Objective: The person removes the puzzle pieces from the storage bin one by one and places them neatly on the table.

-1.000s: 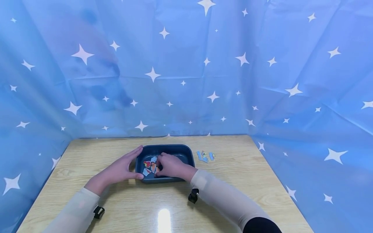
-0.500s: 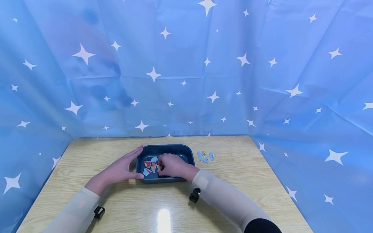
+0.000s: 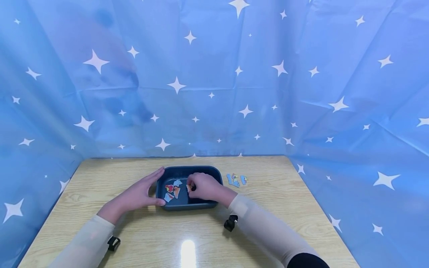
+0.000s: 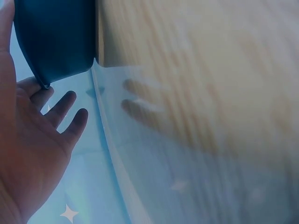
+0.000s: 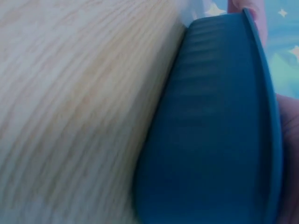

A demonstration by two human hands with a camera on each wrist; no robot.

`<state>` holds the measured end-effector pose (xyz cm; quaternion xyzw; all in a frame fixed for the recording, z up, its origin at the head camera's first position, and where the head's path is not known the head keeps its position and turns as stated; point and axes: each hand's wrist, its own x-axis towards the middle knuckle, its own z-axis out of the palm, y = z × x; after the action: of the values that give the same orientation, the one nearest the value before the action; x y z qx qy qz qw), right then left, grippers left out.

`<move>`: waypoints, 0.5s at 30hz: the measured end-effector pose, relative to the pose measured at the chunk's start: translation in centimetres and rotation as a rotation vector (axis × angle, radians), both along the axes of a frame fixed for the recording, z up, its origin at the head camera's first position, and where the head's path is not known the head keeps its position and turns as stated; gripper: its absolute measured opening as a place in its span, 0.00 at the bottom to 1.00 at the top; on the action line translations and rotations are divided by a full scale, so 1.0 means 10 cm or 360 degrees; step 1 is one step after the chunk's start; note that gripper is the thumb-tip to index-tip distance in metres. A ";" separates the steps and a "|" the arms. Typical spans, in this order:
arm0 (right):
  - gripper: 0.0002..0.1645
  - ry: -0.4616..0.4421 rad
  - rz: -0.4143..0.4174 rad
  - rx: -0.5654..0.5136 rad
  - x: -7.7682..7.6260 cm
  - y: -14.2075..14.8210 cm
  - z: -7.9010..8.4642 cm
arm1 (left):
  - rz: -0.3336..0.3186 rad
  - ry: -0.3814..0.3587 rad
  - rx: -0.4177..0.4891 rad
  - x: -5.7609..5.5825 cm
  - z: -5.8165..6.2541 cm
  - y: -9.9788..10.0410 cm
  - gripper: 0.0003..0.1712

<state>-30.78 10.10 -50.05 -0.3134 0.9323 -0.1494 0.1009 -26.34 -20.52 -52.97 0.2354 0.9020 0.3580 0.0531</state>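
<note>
A dark blue rectangular tray (image 3: 182, 207) stands on the table, its side wall large in the right wrist view. My left hand (image 3: 139, 193) spans the tray's left end, thumb at the near corner and fingers at the far one. In the left wrist view the fingers of my left hand (image 4: 44, 116) are spread, fingertips right at the rim. Inside the tray, my right hand (image 3: 207, 187) pinches an orange jigsaw puzzle piece (image 3: 189, 188), mostly hidden by the fingers. Several other puzzle pieces, one of them red (image 3: 169, 188), lie in the tray's left half.
Several light blue puzzle pieces (image 3: 233, 180) lie on the wooden table (image 3: 140, 238) right of the tray. Behind the table's far edge hangs a blue curtain (image 3: 214, 130) with white stars, which also runs along both sides.
My right hand has moved right inside the tray, drawing the orange puzzle piece away from the others. My left hand has stayed at the tray's left end.
</note>
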 end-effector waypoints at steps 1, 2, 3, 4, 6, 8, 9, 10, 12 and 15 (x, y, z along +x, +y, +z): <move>0.17 0.0002 0.0000 -0.0002 0.00 0.02 0.02 | -0.0002 0.0003 0.0001 0.00 0.00 0.00 0.71; 0.17 0.0003 0.0001 -0.0005 0.00 0.05 0.04 | -0.0002 0.0003 0.0002 0.01 0.01 0.00 0.71; 0.18 0.0006 0.0001 -0.0010 0.00 0.08 0.07 | -0.0001 0.0005 -0.0001 0.01 0.01 0.00 0.71; 0.19 0.0009 0.0007 -0.0020 0.00 0.11 0.09 | 0.0000 0.0005 -0.0001 0.01 0.01 0.00 0.71; 0.20 0.0021 0.0022 -0.0043 -0.01 0.18 0.11 | 0.0003 0.0004 -0.0006 0.02 0.02 0.00 0.71; 0.21 0.0040 0.0047 -0.0075 -0.01 0.25 0.14 | 0.0005 0.0003 -0.0014 0.02 0.01 0.00 0.71; 0.22 0.0053 0.0061 -0.0091 -0.02 0.28 0.15 | 0.0006 0.0007 -0.0018 0.02 0.01 0.00 0.72; 0.22 0.0072 0.0078 -0.0101 -0.02 0.32 0.16 | 0.0004 0.0009 -0.0021 0.02 0.01 0.00 0.72; 0.23 0.0098 0.0098 -0.0127 -0.02 0.38 0.21 | 0.0002 0.0014 -0.0023 0.01 0.01 -0.01 0.72; 0.24 0.0127 0.0109 -0.0157 -0.02 0.47 0.25 | -0.0003 0.0021 -0.0019 0.01 0.00 0.00 0.72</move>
<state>-30.98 14.77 -47.56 -0.3554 0.9159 -0.1790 0.0530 -26.21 -20.55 -52.94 0.2385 0.9042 0.3510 0.0488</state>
